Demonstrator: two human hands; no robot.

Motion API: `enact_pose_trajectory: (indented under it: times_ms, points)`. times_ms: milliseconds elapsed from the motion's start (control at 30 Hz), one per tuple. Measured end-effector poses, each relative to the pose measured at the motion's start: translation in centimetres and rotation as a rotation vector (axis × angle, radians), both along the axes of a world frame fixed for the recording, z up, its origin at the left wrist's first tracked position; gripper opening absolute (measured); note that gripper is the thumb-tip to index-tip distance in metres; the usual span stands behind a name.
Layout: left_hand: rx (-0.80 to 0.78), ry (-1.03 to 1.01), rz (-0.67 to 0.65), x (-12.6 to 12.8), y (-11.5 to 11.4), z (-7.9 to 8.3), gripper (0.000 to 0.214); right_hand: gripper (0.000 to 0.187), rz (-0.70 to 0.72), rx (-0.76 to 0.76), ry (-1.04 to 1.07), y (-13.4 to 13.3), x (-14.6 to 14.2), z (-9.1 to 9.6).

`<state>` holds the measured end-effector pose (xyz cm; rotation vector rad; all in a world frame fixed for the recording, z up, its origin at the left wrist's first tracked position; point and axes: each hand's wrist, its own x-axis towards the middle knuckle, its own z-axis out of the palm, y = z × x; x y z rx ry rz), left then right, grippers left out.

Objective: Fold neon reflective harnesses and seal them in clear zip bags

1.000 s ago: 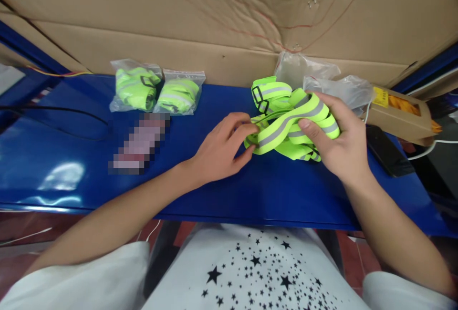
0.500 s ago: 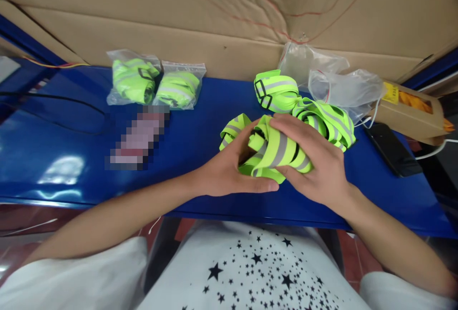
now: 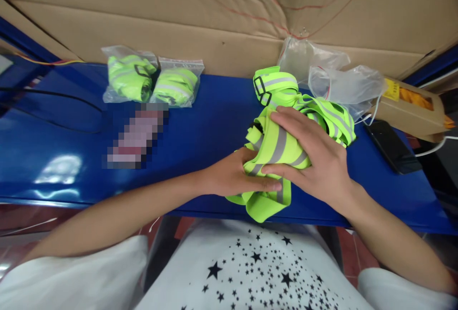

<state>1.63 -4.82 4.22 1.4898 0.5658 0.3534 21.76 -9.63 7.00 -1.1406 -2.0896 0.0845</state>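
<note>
left fingers [image 3: 260,185], right fingers [image 3: 298,128]: clasping | striped strap [image 3: 275,149]: between them, drooping below

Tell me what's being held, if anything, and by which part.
A bundled neon-yellow reflective strap: the right hand grips its right side, the left hand its lower left.

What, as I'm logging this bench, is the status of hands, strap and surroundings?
Left hand and right hand both gripping yellow-green strap bundle. Loop spilling toward the body. More straps close beyond, possibly crowding the work.
</note>
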Motion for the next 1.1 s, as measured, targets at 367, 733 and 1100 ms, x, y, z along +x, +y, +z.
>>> enact_pose_trajectory:
  times_ms: [367, 733, 1100]
  points:
    - [-0.032, 0.036, -0.072, 0.1, -0.7, 0.7, 0.039, 0.053, 0.054, -0.202, 0.166, -0.3, -0.2, 0.1]
    - [0.056, 0.085, -0.122, -0.9, 1.0, 1.0, 0.024, 0.028, 0.017, -0.399, 0.411, 0.3, -0.7, -0.9]
    - [-0.541, -0.037, -0.647, -1.0, 1.4, 1.5, 0.036, 0.033, 0.052, 0.066, -0.110, -1.6, -0.5, 0.3]
